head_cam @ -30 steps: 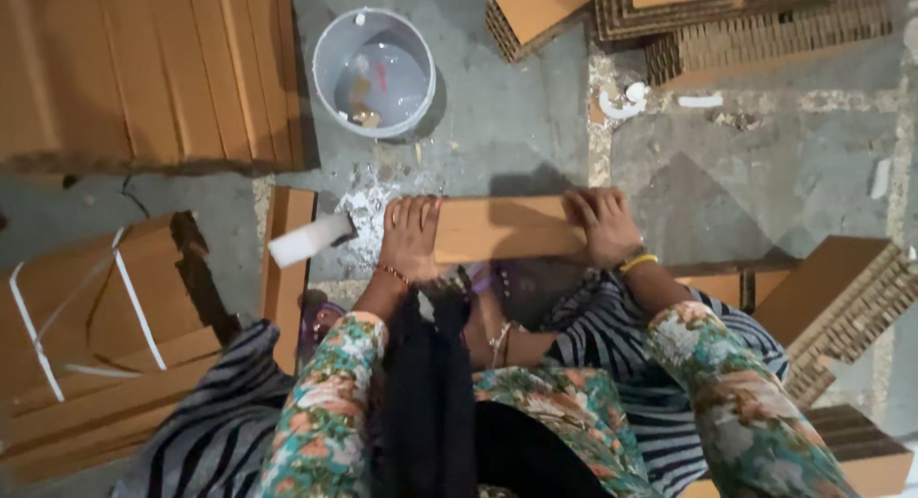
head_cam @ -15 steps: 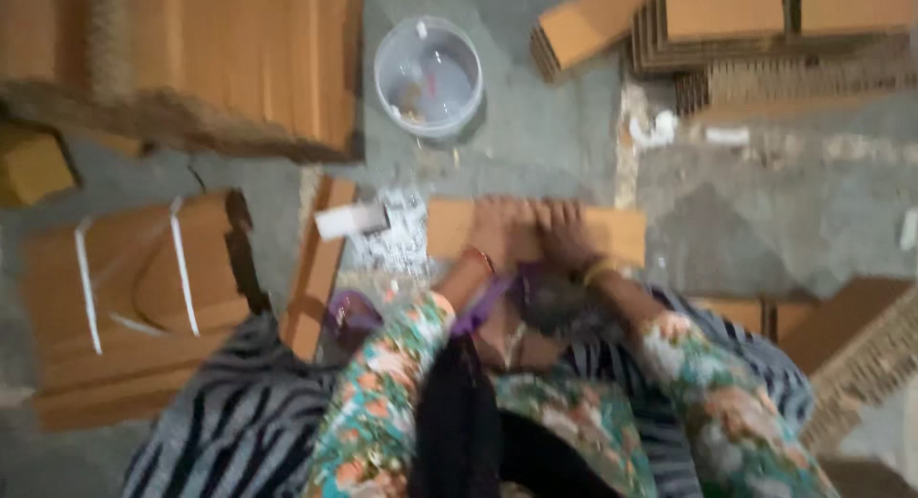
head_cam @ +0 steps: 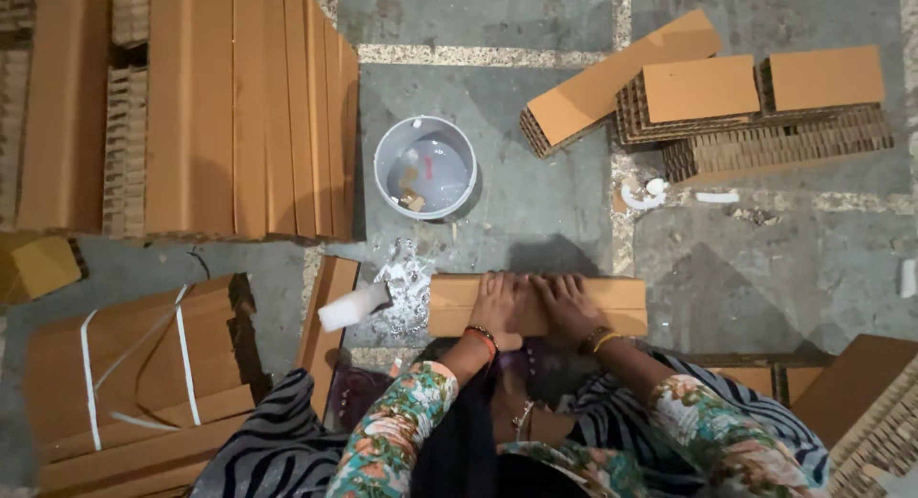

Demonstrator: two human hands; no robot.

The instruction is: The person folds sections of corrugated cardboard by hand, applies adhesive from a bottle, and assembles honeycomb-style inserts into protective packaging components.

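- While both hands press flat on the cardboard strip (head_cam: 535,305), the strip lies crosswise on the grey floor (head_cam: 535,211) just in front of the person's knees.
- Left hand (head_cam: 497,307): palm down, fingers spread, resting on the strip's middle; not closed round anything. Red and dark bangles at the wrist.
- Right hand (head_cam: 566,305): also flat, fingers splayed, touching the strip right beside the left hand; nothing clenched. Gold bangle at the wrist.
- Change vs 1 s ago: hands were apart, one near each end of the strip; now they sit side by side at the centre. Strip itself looks to be in about the same spot by the foam block; the view has shifted, so can't be exact.
- Meaning, as a judgement: pressure has moved from ends to middle, so prob. smoothing or pressing the strip down along its length.
- Nearby: white foam block (head_cam: 354,305) left of the strip, on a patch of whitish smear (head_cam: 409,286); white bucket (head_cam: 425,167) w/ bits inside, further ahead.
- Also: tall stack of cardboard sheets (head_cam: 239,106) far left; strapped bundle (head_cam: 134,364) near left; honeycomb blocks (head_cam: 755,106) upper right, well apart.
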